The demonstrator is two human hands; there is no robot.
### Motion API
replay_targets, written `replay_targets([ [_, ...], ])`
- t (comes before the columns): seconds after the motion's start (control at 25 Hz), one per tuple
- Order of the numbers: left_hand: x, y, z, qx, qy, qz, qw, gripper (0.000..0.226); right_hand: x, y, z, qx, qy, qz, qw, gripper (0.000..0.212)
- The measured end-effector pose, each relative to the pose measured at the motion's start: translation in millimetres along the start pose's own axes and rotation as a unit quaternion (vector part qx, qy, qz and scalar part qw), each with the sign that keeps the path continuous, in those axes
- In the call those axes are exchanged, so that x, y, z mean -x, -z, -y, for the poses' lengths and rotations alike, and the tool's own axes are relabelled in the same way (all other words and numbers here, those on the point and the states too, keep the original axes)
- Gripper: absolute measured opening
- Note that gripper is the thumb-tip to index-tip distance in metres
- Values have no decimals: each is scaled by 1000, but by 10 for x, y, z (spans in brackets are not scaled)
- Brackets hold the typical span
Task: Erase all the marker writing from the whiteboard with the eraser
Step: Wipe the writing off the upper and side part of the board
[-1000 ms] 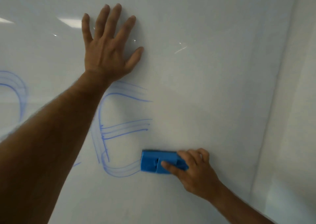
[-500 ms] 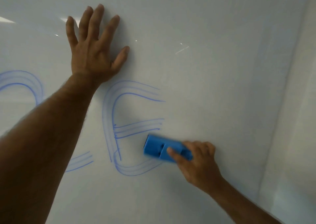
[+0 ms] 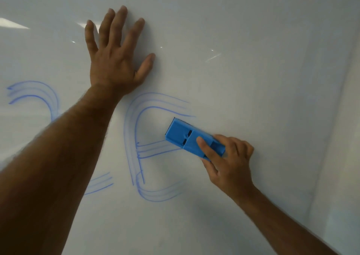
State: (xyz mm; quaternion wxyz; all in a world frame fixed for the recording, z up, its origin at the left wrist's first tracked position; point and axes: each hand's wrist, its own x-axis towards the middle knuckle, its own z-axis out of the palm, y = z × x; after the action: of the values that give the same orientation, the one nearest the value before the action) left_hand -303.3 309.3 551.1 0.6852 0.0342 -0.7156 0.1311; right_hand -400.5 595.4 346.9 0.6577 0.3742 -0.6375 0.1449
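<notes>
**Inspector:** Where does the eraser (image 3: 190, 137) sit?

**Assistant:** Flat against the whiteboard (image 3: 253, 40), tilted, its upper-left end between the top and middle bars of the blue E-shaped letter (image 3: 136, 147). Its lower edge covers the right end of the middle bar, which suggests that bar is the stroke under work.

**Inspector:** How is it held?

**Assistant:** The right hand (image 3: 229, 157) grips its right end, the thumb (image 3: 206, 147) lying across the blue back and the other fingers curled over the far edge. That grip leaves most of the block clear and presumably lets the hand press the pad down evenly.

**Inspector:** And the other hand?

**Assistant:** The left hand (image 3: 115, 59) lies open, palm flat on the board above the letter, fingers spread, holding nothing. It appears to serve as a brace for the body, placed on a bare patch.

**Inspector:** Remaining work?

**Assistant:** The letter's spine and its top and bottom bars show, each line doubled by paler streaks. A second curved mark (image 3: 39, 93) lies at left, partly behind the forearm, with short strokes (image 3: 101, 184) below. Judged well short of done.
</notes>
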Motion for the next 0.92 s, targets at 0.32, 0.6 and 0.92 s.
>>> replay_targets([
  [0.32, 0, -4, 4, -26, 1, -5, 1000, 68, 678, -85, 106, -48, 281, 110, 952, 45],
  [0.6, 2, -28, 4, -24, -1, -5, 1000, 68, 220, -83, 41, -52, 108, 23, 993, 51],
  [0.92, 4, -31, 23, -19, -6, -7, 1000, 67, 834, -118, 218, -61, 314, 114, 941, 45],
])
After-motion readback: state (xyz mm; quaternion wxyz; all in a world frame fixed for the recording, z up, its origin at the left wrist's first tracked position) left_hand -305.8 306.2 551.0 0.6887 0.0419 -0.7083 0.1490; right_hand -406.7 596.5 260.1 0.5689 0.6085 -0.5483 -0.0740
